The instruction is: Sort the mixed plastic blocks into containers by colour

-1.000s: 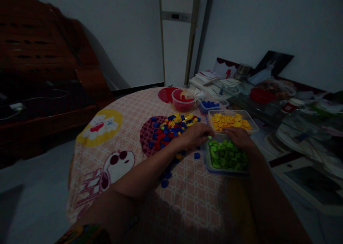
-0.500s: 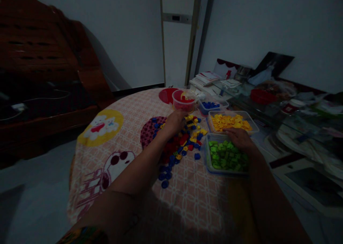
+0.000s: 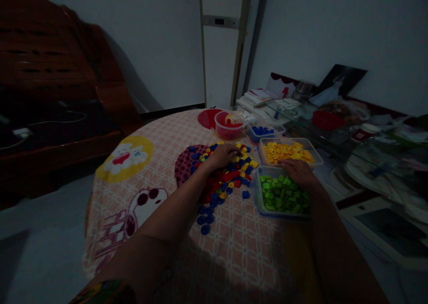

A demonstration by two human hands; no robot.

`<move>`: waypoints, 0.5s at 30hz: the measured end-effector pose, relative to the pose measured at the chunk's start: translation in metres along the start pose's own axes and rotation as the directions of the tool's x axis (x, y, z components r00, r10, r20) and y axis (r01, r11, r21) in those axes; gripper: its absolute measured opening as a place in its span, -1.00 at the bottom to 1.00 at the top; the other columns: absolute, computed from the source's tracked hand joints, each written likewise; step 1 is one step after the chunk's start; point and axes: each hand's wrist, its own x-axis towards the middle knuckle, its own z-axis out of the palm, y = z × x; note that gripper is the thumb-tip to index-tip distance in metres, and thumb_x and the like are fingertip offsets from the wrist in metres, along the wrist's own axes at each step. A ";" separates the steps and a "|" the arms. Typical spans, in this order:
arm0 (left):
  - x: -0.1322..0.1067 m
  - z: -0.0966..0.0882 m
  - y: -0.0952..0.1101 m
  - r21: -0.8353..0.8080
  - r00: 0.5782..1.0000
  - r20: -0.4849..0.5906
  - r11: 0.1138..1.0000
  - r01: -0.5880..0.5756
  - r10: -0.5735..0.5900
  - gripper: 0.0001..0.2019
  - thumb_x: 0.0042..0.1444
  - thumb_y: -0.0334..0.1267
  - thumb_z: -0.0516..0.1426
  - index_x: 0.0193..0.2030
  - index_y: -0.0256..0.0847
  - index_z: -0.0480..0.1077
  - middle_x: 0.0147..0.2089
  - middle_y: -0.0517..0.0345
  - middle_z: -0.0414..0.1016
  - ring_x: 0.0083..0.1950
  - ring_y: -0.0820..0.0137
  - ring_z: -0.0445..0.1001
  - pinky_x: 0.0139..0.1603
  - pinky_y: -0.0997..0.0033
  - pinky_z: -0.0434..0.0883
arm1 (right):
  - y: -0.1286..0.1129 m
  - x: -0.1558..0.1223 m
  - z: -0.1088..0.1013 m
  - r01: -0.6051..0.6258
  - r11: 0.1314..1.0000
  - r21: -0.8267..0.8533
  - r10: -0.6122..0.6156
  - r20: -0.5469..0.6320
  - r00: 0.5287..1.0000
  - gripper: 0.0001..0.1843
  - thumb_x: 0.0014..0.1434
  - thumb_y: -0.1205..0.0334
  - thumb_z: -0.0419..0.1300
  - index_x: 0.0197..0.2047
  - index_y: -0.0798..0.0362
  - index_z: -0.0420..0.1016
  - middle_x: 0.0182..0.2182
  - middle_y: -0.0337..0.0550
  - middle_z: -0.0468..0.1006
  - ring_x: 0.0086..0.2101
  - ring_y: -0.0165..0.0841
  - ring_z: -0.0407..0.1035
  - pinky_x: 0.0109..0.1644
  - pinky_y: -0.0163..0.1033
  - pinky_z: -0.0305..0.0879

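1. Head view: mixed pile of toy bricks (image 3: 231, 175), red, blue and yellow, mid-table on patterned tablecloth (image 3: 247, 246), partly over dark purple patch (image 3: 183, 168).
2. Left hand (image 3: 224, 156) palm-down over far part of pile, fingers curled down among yellow pieces. Cannot tell if fingertips are apart or pinching a brick.
3. Right hand (image 3: 298, 171) laid where two clear boxes meet, fingers side by side, pointing left. Cannot tell if it clamps the rims or just rests.
4. Green box (image 3: 277, 213), nearer one, full of green bricks (image 3: 282, 195); right wrist covers its right side.
5. Yellow box (image 3: 314, 150) just beyond, holding yellow bricks (image 3: 287, 151).
6. Blue box (image 3: 253, 137) farther back, blue bricks inside; round tub (image 3: 228, 133) to its left, red pieces inside.
7. Blue round pieces (image 3: 205, 229) trail off near end of pile; single blue brick (image 3: 245, 194) lies between pile and green box.
8. Background: carved wooden bench (image 3: 43, 50) at left, white floor-standing unit (image 3: 220, 59) behind table, red bowl (image 3: 326, 120) and stacked papers (image 3: 257, 96) at right.
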 end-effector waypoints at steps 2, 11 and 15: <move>0.000 -0.002 -0.005 -0.002 0.992 -0.112 0.999 0.054 -0.054 -0.65 0.26 -0.41 0.03 0.05 -0.22 0.58 0.05 0.06 0.64 0.08 0.30 0.57 0.19 0.35 0.43 | 0.000 0.000 0.000 0.005 1.000 -0.004 -0.005 0.004 1.000 -0.57 0.33 0.08 0.01 -0.08 0.03 0.70 -0.06 0.09 0.69 -0.03 -0.05 0.57 0.12 0.06 0.47; 0.005 0.017 -0.024 0.197 0.999 -0.001 0.979 0.047 -0.048 -0.61 0.23 -0.48 0.01 0.04 -0.20 0.59 0.08 0.00 0.62 0.12 0.25 0.56 0.23 0.30 0.43 | -0.002 -0.001 0.001 0.000 1.000 -0.003 0.000 -0.026 1.000 -0.55 0.29 0.10 0.01 -0.08 0.06 0.70 -0.09 0.04 0.70 -0.05 -0.09 0.58 0.10 -0.02 0.48; 0.006 0.022 -0.027 0.252 0.996 0.084 0.966 -0.050 0.030 -0.54 0.18 -0.55 0.01 0.13 -0.23 0.54 0.17 -0.05 0.57 0.21 0.26 0.51 0.29 0.32 0.37 | 0.000 -0.001 0.003 0.008 1.000 0.017 -0.007 -0.039 0.999 -0.56 0.30 0.08 0.01 -0.09 0.04 0.70 -0.08 0.08 0.70 -0.05 -0.09 0.58 0.10 -0.01 0.47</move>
